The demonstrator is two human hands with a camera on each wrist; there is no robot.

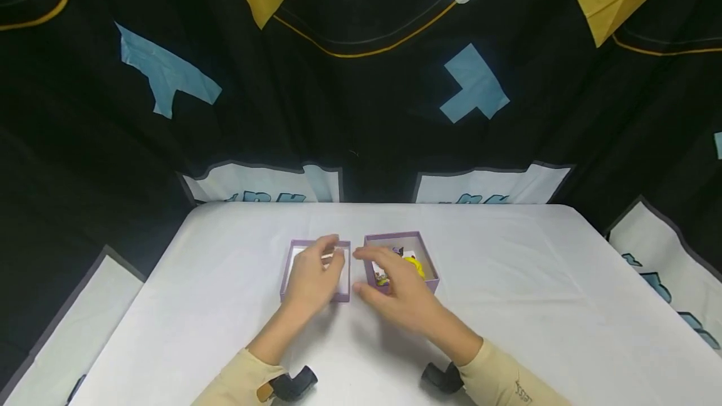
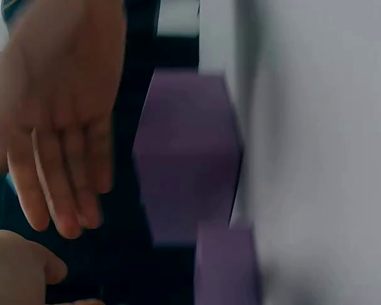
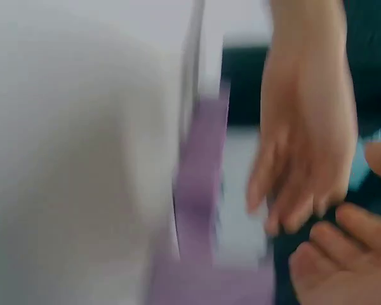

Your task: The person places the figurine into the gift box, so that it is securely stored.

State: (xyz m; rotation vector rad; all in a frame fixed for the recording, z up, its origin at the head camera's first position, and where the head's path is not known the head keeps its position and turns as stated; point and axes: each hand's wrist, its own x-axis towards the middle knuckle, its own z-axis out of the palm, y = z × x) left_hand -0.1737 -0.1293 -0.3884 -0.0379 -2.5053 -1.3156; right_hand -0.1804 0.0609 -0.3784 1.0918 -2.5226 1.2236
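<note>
My left hand [image 1: 313, 274] hovers over a shallow purple-edged tray or lid [image 1: 341, 297] with a white inside. Its fingers are loosely bent and hold nothing. To its right is a deeper purple box [image 1: 431, 265], and my right hand [image 1: 402, 291] is above its near left part, thumb and fingers apart with nothing between them. Inside the box are a yellow object [image 1: 416, 265] and small colourful pieces [image 1: 381, 279], partly covered by that hand. In the left wrist view, the right hand [image 2: 66, 121] has its fingers extended. The right wrist view shows the left hand [image 3: 308, 127] blurred, fingers relaxed.
Both containers stand side by side on a white-covered table [image 1: 507, 255]. A black curtain [image 1: 361, 118] with blue and yellow shapes hangs behind it. Black wrist mounts [image 1: 296, 384] stick out below the beige sleeves [image 1: 507, 374].
</note>
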